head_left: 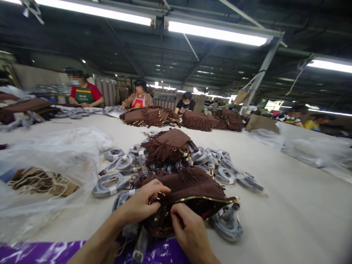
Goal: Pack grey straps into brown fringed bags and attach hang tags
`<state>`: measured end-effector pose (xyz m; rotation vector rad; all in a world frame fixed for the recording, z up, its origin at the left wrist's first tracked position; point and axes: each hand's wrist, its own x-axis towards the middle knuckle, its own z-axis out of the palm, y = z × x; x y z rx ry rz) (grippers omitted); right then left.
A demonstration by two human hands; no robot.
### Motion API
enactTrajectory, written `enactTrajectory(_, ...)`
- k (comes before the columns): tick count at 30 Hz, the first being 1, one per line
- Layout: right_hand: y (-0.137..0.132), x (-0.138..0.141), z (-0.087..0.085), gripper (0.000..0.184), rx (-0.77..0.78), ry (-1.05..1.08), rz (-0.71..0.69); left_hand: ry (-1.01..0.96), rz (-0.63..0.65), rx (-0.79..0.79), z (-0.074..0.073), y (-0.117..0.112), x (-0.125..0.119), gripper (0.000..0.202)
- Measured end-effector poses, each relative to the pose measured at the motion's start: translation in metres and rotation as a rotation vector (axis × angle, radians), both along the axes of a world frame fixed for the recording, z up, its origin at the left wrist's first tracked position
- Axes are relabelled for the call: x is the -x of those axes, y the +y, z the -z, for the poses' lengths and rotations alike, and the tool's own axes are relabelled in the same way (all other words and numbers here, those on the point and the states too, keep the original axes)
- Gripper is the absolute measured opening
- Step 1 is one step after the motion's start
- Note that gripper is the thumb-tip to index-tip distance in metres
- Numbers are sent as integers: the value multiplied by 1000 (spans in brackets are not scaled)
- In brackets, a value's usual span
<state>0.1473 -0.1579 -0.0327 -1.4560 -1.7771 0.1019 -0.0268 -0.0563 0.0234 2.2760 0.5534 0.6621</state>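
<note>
A brown suede fringed bag (192, 189) with a gold zipper edge lies right in front of me on the table. My left hand (140, 205) is closed, pinching the bag's near left edge by its metal hardware. My right hand (189, 229) grips the near edge beside it, fingers curled on the opening. A dark strap with a buckle (139, 247) hangs down below the hands. Behind this bag sits a second fringed brown bag (167, 146) on a heap of wrapped straps.
Several coiled grey straps (111, 183) in plastic wrap lie around the bags. Clear plastic bags (46, 172) pile up at the left, more plastic (316, 150) at the right. More fringed bags (154, 116) lie at the far edge, where other workers sit. Purple cloth (41, 251) covers my lap.
</note>
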Motion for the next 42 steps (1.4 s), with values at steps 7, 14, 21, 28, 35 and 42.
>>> enactTrajectory(7,9,-5,-37,20,-55,-311,-104,37,-186,-109,11,31,21,47)
enactTrajectory(14,41,7,-67,17,-82,-476,-137,459,-490,-395,-7,18,26,28)
enactTrajectory(21,79,12,-51,12,116,139,-232,439,-435,-166,-18,12,34,20)
enactTrajectory(28,91,-3,-13,19,257,723,-361,-220,-321,591,1,10,5,28)
enactTrajectory(35,84,-3,-7,39,374,951,-383,-312,-403,788,11,11,-4,31)
enactTrajectory(42,83,0,-16,47,401,1085,-352,-342,-404,767,16,9,-10,31)
